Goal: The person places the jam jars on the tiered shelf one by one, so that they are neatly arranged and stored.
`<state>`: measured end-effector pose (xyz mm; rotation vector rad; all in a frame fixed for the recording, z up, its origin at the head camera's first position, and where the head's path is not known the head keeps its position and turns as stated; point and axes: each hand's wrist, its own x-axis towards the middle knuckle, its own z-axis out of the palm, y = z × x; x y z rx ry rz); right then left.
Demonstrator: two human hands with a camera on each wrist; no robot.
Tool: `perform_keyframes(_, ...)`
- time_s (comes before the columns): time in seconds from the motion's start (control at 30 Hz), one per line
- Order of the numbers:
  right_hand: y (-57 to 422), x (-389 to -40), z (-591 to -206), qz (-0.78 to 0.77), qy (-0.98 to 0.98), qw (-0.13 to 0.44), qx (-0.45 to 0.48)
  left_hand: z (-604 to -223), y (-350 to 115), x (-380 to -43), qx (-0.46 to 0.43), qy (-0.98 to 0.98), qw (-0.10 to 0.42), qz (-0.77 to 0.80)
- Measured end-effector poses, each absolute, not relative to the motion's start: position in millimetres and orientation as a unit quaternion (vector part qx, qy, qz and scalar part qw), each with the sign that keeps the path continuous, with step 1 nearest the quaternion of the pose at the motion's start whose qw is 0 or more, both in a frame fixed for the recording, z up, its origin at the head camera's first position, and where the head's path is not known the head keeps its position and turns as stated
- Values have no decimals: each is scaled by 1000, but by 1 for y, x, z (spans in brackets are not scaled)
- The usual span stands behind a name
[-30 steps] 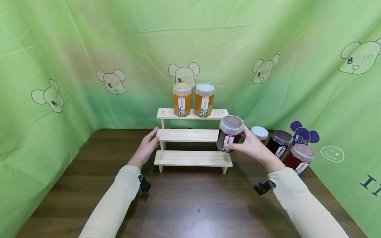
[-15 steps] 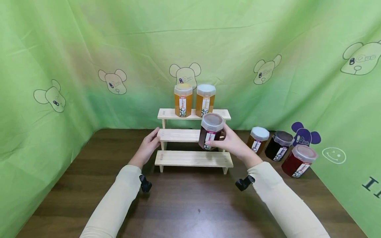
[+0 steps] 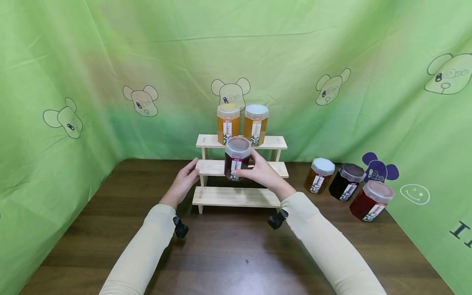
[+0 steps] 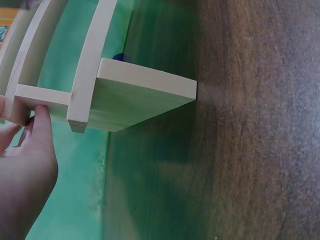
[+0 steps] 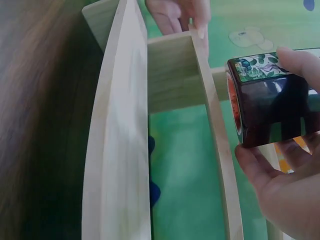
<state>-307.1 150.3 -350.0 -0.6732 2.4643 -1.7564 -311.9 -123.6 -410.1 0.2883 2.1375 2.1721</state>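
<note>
In the head view my right hand (image 3: 260, 171) grips a dark jar (image 3: 237, 157) with a frosted lid, thumb across its label. The jar is upright and overlaps the middle step of the three-step wooden stand (image 3: 236, 198). The right wrist view has the jar (image 5: 270, 102) near the step's edge, its base apart from the wood. At the stand's left end my left hand (image 3: 183, 180) holds the end of the middle step; the left wrist view has its fingers (image 4: 43, 127) against the wood. Two amber honey jars (image 3: 228, 123) stand on the top step.
Right of the stand, three more jars are on the dark wooden table (image 3: 236, 254): an amber one with a white lid (image 3: 319, 176), a dark one (image 3: 346, 181) and a red one (image 3: 371, 201). A green printed cloth (image 3: 177, 61) hangs behind and at both sides.
My right hand has carried the dark jar leftward from the stand's right end to near the centre of the middle step. My left hand has stayed at the stand's left end.
</note>
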Motion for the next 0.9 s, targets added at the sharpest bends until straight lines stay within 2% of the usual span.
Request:
perform_keyframes(0.33,127,-318,-349,-596,775,30,-210,-412,-123,-313,104,677,31,728)
perform_keyframes(0.9,123,-328,-358,-592,781,38,-195,-411,-124,-313,99,683,35,723)
